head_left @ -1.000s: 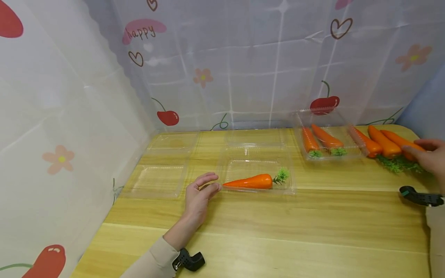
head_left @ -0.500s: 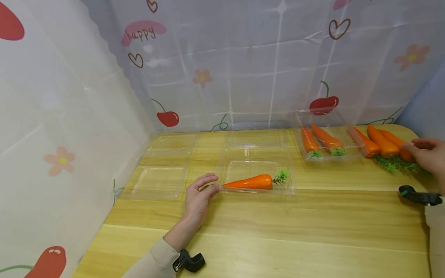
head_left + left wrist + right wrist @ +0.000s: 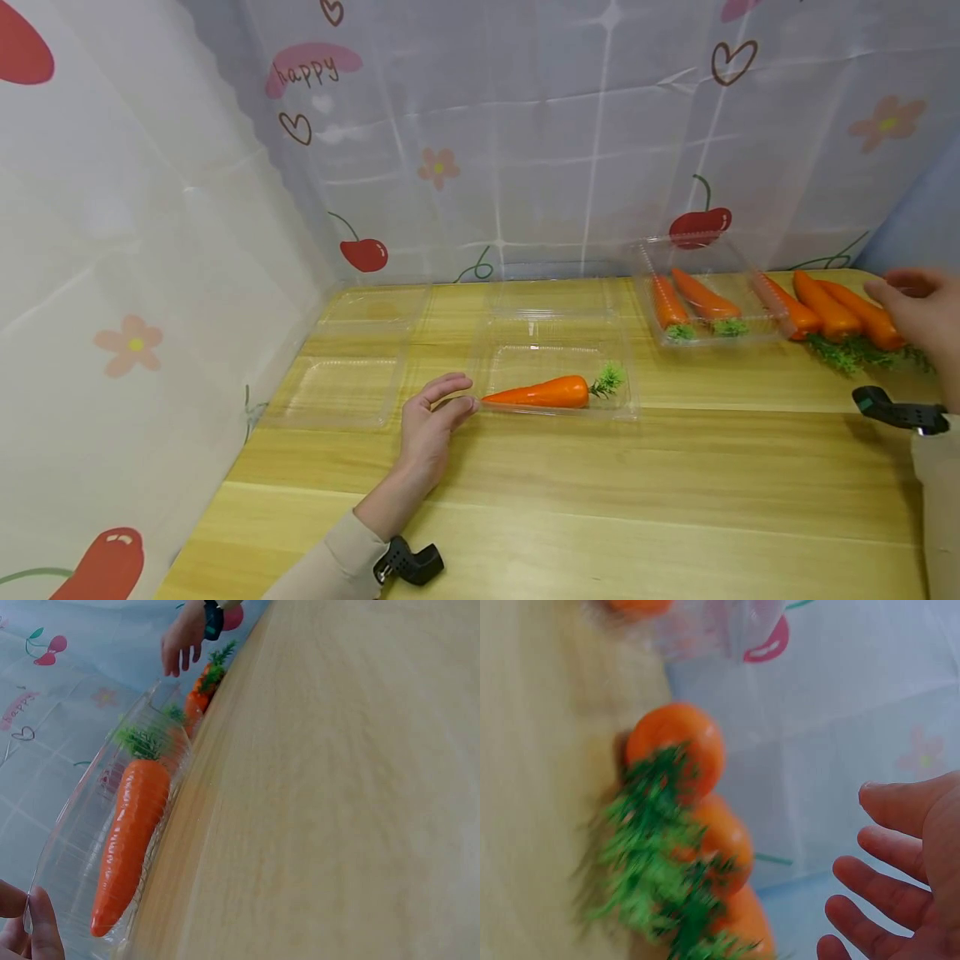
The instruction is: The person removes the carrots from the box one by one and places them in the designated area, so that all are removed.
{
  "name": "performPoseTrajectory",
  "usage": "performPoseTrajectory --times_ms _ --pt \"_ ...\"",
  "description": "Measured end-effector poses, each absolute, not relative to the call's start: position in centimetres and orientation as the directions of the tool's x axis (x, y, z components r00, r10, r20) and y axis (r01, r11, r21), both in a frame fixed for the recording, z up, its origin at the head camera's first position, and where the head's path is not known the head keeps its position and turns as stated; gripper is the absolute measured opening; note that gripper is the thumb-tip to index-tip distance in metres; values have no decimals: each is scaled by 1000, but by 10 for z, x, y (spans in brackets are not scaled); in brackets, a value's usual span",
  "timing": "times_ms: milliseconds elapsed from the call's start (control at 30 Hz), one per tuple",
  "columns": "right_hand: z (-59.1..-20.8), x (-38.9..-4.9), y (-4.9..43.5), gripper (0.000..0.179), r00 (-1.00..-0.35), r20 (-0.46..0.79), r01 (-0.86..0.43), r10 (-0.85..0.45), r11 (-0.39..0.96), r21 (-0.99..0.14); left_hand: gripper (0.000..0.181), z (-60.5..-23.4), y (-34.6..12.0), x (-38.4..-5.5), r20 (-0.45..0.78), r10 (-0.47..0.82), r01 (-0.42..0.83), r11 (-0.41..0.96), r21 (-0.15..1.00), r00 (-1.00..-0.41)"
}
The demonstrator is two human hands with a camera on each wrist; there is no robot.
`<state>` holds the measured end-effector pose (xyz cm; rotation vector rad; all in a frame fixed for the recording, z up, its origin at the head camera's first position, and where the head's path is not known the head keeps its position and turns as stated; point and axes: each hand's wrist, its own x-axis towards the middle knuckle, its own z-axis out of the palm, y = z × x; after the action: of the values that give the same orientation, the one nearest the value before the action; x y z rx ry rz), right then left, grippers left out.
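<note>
My left hand [image 3: 431,425] pinches the left front corner of a clear plastic container [image 3: 555,333] between thumb and fingers; its hinged lid lies open behind. Inside lies one orange carrot [image 3: 546,392] with a green tuft, its tip toward that hand. In the left wrist view the thumb and finger grip the container's thin rim. My right hand [image 3: 926,321] hovers just over the rightmost carrot [image 3: 870,317], fingers spread and holding nothing in the right wrist view. Two more carrots [image 3: 825,304] lie beside that one, leafy ends toward me.
Left of the held container sits another clear container [image 3: 337,387] with its lid open. At the back right stands a clear container [image 3: 720,337] with two carrots in it, close to the loose carrots. A printed cloth [image 3: 525,167] hangs behind the wooden table [image 3: 600,500].
My right hand has risen off the rightmost carrot, which earlier lay under its fingers. That carrot has shifted slightly left against the others. The left hand has stayed at the container's corner.
</note>
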<state>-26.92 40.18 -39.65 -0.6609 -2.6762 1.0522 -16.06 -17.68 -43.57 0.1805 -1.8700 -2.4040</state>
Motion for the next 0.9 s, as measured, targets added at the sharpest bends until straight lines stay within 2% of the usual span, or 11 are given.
performPoseTrajectory --times_ms 433,667,900 --pt "-364 -266 362 74 -933 168 125 318 725 -677 36 -436 -177 -162 -33 -149 2 -230 973 -988" --pt "-353 -267 339 68 -934 272 4 231 768 -640 35 -435 -177 -162 -43 -157 -4 -239 971 -987" --pt "-343 -265 313 62 -951 287 -92 111 788 -609 36 -435 -177 -162 -43 -151 -5 -244 970 -988"
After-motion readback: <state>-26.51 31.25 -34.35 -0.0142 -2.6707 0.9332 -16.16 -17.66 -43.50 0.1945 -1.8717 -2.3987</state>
